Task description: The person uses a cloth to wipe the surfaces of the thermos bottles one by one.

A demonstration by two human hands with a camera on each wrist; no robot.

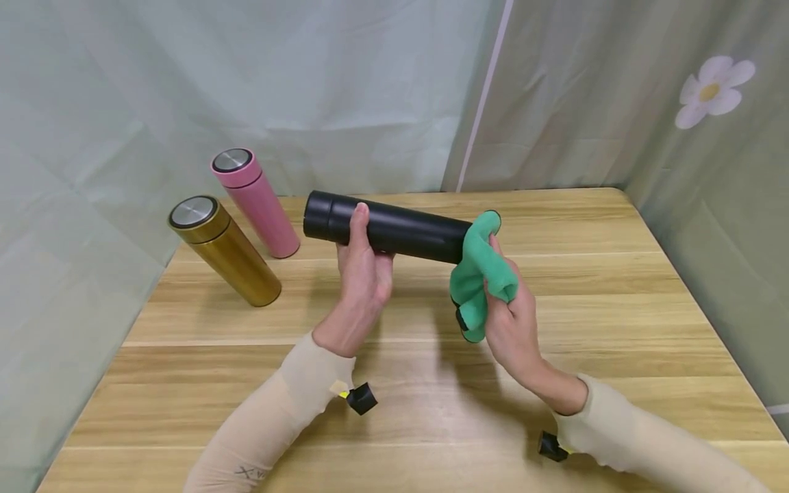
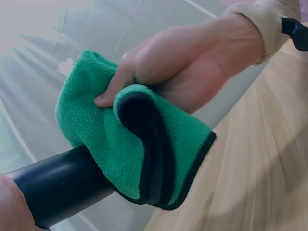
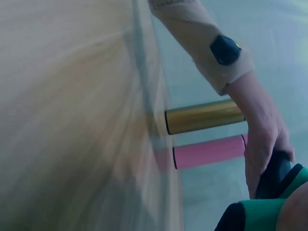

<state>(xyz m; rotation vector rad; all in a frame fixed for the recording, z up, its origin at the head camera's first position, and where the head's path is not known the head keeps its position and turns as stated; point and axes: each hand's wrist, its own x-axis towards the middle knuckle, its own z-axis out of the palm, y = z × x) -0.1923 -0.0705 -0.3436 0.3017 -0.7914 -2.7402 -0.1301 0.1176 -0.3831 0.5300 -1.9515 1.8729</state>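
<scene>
A black thermos bottle (image 1: pixel 413 229) is held above the table, nearly level, its lid end to the left. My left hand (image 1: pixel 365 274) grips it near the lid, with the thumb lying over the top. A green cloth (image 1: pixel 477 274) with black edging covers the bottle's right end. My right hand (image 1: pixel 514 318) holds the cloth there, its thumb pressing on the fabric in the left wrist view. The bottle's base is hidden under the cloth (image 2: pixel 106 125).
A gold thermos (image 1: pixel 231 257) and a pink thermos (image 1: pixel 261 205) stand upright on the left of the wooden table (image 1: pixel 585 329). Behind the table hangs a pale curtain (image 1: pixel 370 96), with a flower print at the right.
</scene>
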